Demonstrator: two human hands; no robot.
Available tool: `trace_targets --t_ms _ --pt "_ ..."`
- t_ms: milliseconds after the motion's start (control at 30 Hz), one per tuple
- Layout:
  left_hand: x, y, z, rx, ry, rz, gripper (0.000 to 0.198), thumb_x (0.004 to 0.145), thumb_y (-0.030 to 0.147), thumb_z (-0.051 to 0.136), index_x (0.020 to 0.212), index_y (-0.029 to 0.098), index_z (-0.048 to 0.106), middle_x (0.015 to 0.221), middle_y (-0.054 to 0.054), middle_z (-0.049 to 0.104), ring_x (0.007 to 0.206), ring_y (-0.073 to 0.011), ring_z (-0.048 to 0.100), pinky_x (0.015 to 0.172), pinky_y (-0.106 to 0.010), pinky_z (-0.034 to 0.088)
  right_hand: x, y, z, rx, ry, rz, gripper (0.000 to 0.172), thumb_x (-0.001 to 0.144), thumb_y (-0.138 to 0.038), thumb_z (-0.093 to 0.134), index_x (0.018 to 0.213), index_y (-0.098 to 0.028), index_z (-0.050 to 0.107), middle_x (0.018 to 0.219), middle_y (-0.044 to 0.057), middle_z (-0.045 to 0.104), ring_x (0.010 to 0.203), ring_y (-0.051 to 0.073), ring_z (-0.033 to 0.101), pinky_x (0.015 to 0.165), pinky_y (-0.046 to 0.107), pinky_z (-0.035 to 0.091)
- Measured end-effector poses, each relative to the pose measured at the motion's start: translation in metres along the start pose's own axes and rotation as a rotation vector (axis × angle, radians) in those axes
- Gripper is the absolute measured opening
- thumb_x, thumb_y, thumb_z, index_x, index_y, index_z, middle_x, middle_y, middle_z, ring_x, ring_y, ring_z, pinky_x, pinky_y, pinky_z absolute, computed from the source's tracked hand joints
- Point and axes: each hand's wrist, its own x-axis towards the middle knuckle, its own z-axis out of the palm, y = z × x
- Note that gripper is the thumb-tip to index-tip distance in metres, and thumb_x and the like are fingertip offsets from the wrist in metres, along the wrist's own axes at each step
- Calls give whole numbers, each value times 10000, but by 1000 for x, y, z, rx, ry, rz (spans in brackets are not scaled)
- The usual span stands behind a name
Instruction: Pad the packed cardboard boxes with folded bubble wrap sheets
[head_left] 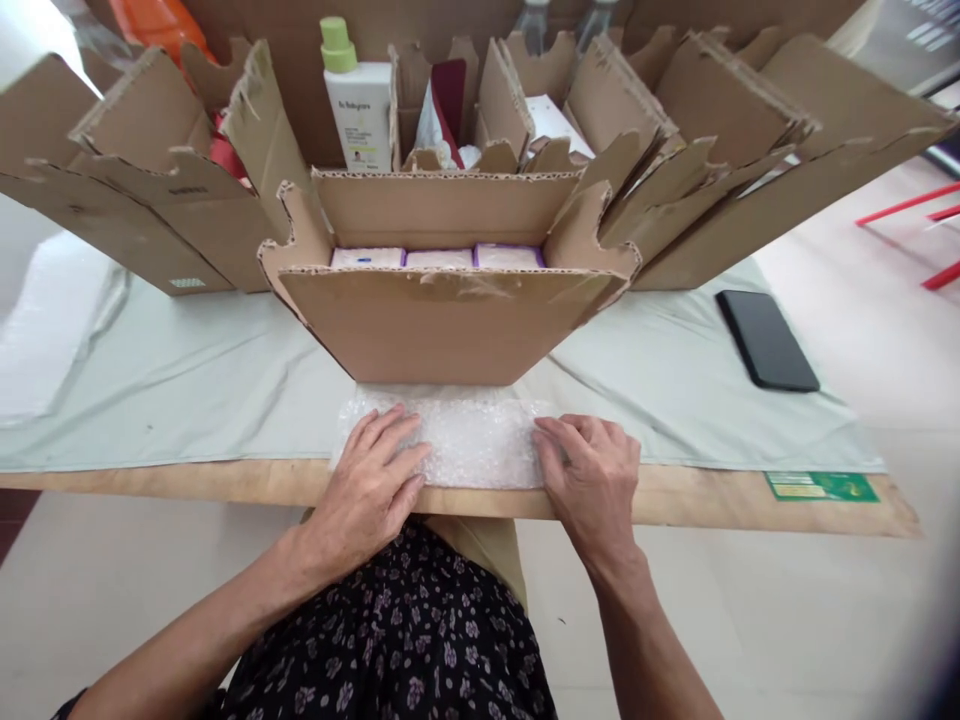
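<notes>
A sheet of clear bubble wrap [480,440] lies flat along the front edge of the table, just before a cardboard box [435,325]. My left hand [375,465] rests on the sheet's left end with its fingers stretched out. At the opposite end, my right hand [592,465] pinches the sheet's right edge between thumb and forefinger, the other fingers curled. Inside the box, several small packs with purple edges [510,257] show only their tops.
Behind stands a row of cardboard compartments holding a white bottle with a green cap [364,115] and an orange container [161,25]. A black phone [766,340] lies at right, a green card [821,487] near the edge. White wrap [56,320] is at left.
</notes>
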Motion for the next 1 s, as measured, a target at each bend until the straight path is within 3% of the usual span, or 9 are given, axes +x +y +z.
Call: trace_targets --t_ms 200,300,367,467,567,667,733,833,1000 --pt "28 0 -15 -24 -24 65 566 956 188 636 1507 220 510 1570 -156 553 1526 -375 423 1239 -639 359 -8 -6 -39 416 39 -49 139 979 -147 639 989 -253 728 1116 65 754 1020 242 693 895 431 526" --pt "31 -13 -26 -48 -136 74 711 905 249 699 1569 221 445 1450 -143 653 1416 -363 536 1242 -634 325 -17 -4 -59 755 -54 -69 197 971 -94 624 1049 -262 691 1210 54 758 1120 222 726 961 404 588" --pt "27 -27 -34 -64 -217 35 585 885 287 698 1456 234 582 1185 -96 764 1174 -324 672 1174 -591 408 -20 2 -60 848 -122 6 170 992 -128 609 1055 -262 693 1089 35 796 1021 204 770 889 361 631" --pt "25 -42 -46 -56 -278 -24 186 910 302 598 985 254 762 846 -39 758 850 -260 699 984 -501 527 -14 10 -49 850 -134 196 69 999 -229 641 999 -237 710 906 24 807 829 195 795 731 309 651" --pt "33 -33 -70 32 -80 -48 216 922 282 541 779 252 701 792 -33 742 784 -244 694 917 -480 555 6 6 -50 884 40 272 40 975 -252 694 992 -232 724 914 31 804 838 207 793 782 355 661" --pt "36 -8 -104 73 161 38 89 900 249 623 834 279 674 1038 -24 787 971 -267 736 1055 -553 538 22 -5 -78 968 291 152 166 947 -157 704 1043 -282 755 952 18 801 904 228 780 863 447 649" --pt "28 6 -120 40 160 172 103 889 200 660 883 302 653 1230 -2 769 1090 -259 741 1137 -573 510 20 -7 -101 1002 327 46 202 939 -131 690 1018 -300 770 915 6 799 871 235 770 864 480 641" --pt "5 10 -120 5 20 307 205 894 109 649 981 294 635 1378 -28 726 1226 -245 718 1189 -538 493 0 2 -114 970 136 -56 182 956 -141 648 962 -289 754 926 11 810 929 258 774 909 507 632" --pt "-22 -12 -78 -33 -249 263 171 933 77 585 966 237 639 1527 -98 634 1447 -274 574 1285 -582 358 -40 20 -83 842 -245 -126 262 960 -89 582 1075 -285 713 1116 25 818 1213 261 731 1013 469 621"
